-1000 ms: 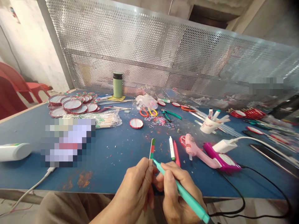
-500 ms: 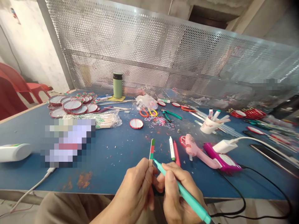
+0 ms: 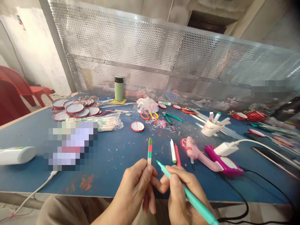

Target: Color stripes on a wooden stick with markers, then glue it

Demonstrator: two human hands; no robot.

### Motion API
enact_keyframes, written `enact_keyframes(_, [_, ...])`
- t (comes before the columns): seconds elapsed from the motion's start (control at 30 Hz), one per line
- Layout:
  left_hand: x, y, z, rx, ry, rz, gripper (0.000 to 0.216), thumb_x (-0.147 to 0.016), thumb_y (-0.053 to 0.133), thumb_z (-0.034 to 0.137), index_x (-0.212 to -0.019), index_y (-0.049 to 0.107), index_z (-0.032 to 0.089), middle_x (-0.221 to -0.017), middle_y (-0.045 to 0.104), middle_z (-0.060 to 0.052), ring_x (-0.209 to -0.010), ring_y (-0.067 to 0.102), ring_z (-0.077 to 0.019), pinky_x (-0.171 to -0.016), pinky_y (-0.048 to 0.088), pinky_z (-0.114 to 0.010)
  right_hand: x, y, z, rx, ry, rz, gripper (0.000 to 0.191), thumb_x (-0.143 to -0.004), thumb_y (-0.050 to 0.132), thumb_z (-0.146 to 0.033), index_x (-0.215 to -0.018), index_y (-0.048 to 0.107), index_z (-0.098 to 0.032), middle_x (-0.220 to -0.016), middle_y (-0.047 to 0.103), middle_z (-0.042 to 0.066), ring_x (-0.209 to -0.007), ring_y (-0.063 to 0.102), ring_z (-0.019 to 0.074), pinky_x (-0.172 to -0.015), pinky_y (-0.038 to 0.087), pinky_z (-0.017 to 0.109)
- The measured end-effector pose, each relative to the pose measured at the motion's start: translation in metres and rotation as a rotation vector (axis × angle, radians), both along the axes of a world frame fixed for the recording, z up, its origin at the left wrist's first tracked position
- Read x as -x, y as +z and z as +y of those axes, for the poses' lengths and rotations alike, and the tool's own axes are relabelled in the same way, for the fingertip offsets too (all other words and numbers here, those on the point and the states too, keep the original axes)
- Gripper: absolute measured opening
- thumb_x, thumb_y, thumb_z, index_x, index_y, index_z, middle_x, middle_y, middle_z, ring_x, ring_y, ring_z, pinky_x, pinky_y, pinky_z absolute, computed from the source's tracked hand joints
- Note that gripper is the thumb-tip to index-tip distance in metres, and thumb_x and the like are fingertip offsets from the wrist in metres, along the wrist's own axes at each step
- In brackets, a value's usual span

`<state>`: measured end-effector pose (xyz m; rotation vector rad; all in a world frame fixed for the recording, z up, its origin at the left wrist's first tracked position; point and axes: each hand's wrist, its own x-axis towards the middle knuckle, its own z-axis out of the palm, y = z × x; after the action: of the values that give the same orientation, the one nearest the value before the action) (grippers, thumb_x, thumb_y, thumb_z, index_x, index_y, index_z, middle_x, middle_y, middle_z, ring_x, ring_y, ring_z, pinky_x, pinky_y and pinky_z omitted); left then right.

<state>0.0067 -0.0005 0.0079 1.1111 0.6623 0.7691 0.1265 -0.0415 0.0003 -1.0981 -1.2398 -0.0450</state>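
Note:
Pinched upright in my left hand is a flat wooden craft stick, its upper part banded green, red and teal, with bare wood below. My right hand grips a teal marker like a pen; its tip points at the stick but is a little apart from it, to the right. Just beyond the right hand, a white marker with a green end and a red marker lie side by side on the blue table. The lower end of the stick is hidden by my fingers.
A pink glue gun rests by a purple power strip on the right. Behind them stands a paper cup of markers. Red-rimmed discs are piled at left near a bag of sticks. Pliers and a green bottle sit further back.
The teal marker's tip has come away from the stick's coloured end, so a gap now shows between them. The stick stands slightly straighter and further left in view.

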Motion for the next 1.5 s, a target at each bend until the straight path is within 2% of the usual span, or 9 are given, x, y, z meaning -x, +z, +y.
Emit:
enact_keyframes(0.1, [0.001,0.002,0.002,0.041,0.006,-0.041,0.046,-0.094,0.050,0.062,-0.089,0.052,0.017,-0.077,0.073,-0.007,-0.037,0.058,-0.0081,-0.031,0.033,-0.014,-0.003,0.003,0.001,0.058,0.065,0.127,0.014,-0.097,0.059,-0.024,-0.103,0.070,-0.018,-0.069,0.069,0.001,-0.048,0.063,0.0118,-0.044,0.052,0.021])
enact_keyframes(0.23, [0.002,0.003,0.002,0.019,0.017,-0.027,0.044,-0.097,0.046,0.060,-0.093,0.053,0.017,-0.065,0.069,-0.003,-0.033,0.049,-0.0049,-0.032,0.028,-0.012,-0.012,0.000,0.005,0.060,0.178,0.181,0.015,-0.096,0.061,-0.026,-0.102,0.071,-0.017,-0.079,0.073,0.005,-0.053,0.066,0.0141,-0.048,0.056,0.024])
enact_keyframes(0.43, [0.000,0.000,0.003,-0.049,0.020,-0.056,0.042,-0.098,0.046,0.060,-0.098,0.049,0.017,-0.073,0.068,-0.002,-0.036,0.045,-0.0025,-0.034,0.027,-0.012,-0.015,-0.006,0.007,0.073,0.232,0.210,0.019,-0.099,0.058,-0.028,-0.104,0.072,-0.016,-0.081,0.074,0.007,-0.057,0.068,0.0157,-0.050,0.059,0.027])
enact_keyframes(0.63, [-0.002,0.003,0.003,-0.076,-0.028,-0.069,0.042,-0.096,0.049,0.059,-0.090,0.049,0.017,-0.069,0.063,0.000,-0.039,0.053,-0.0049,-0.038,0.041,-0.014,-0.013,-0.003,0.003,0.067,0.157,0.075,0.017,-0.098,0.056,-0.023,-0.103,0.072,-0.018,-0.077,0.074,0.004,-0.056,0.068,0.0144,-0.052,0.059,0.025])
enact_keyframes(0.77, [-0.002,0.000,0.002,-0.124,-0.058,-0.002,0.041,-0.097,0.048,0.058,-0.086,0.049,0.018,-0.058,0.056,0.004,-0.042,0.056,-0.0069,-0.039,0.041,-0.013,-0.011,-0.004,0.001,0.005,0.063,-0.056,0.018,-0.096,0.056,-0.017,-0.103,0.072,-0.018,-0.079,0.074,0.005,-0.058,0.068,0.0139,-0.055,0.058,0.025])
enact_keyframes(0.87, [-0.002,-0.004,0.001,-0.141,-0.065,0.032,0.043,-0.097,0.048,0.059,-0.088,0.050,0.017,-0.073,0.063,-0.001,-0.048,0.062,-0.0083,-0.040,0.044,-0.014,-0.009,-0.007,0.000,-0.062,0.031,-0.121,0.019,-0.093,0.057,-0.012,-0.102,0.073,-0.018,-0.077,0.072,0.004,-0.064,0.069,0.0158,-0.058,0.059,0.027])
enact_keyframes(0.97, [-0.002,-0.006,0.002,-0.141,-0.077,0.034,0.044,-0.096,0.047,0.060,-0.090,0.051,0.017,-0.087,0.068,-0.006,-0.049,0.062,-0.0078,-0.039,0.043,-0.014,-0.008,-0.009,0.001,-0.086,0.019,-0.045,0.018,-0.093,0.057,-0.014,-0.099,0.073,-0.018,-0.074,0.068,0.002,-0.059,0.066,0.0128,-0.055,0.056,0.024])
enact_keyframes(1.2, [-0.002,-0.005,0.002,-0.122,-0.067,0.051,0.042,-0.096,0.048,0.059,-0.092,0.049,0.017,-0.087,0.069,-0.007,-0.050,0.063,-0.0088,-0.039,0.044,-0.015,-0.009,-0.015,0.002,-0.098,-0.017,0.022,0.018,-0.092,0.059,-0.008,-0.099,0.073,-0.018,-0.079,0.069,0.001,-0.060,0.065,0.0106,-0.055,0.055,0.022])
enact_keyframes(1.5, [-0.002,0.000,0.000,-0.197,-0.050,0.103,0.042,-0.098,0.046,0.058,-0.085,0.050,0.018,-0.064,0.059,0.001,-0.043,0.056,-0.0067,-0.040,0.043,-0.014,-0.006,0.000,0.004,-0.158,0.011,-0.185,0.027,-0.088,0.054,-0.002,-0.104,0.072,-0.016,-0.072,0.071,0.000,-0.059,0.067,0.0126,-0.056,0.058,0.025])
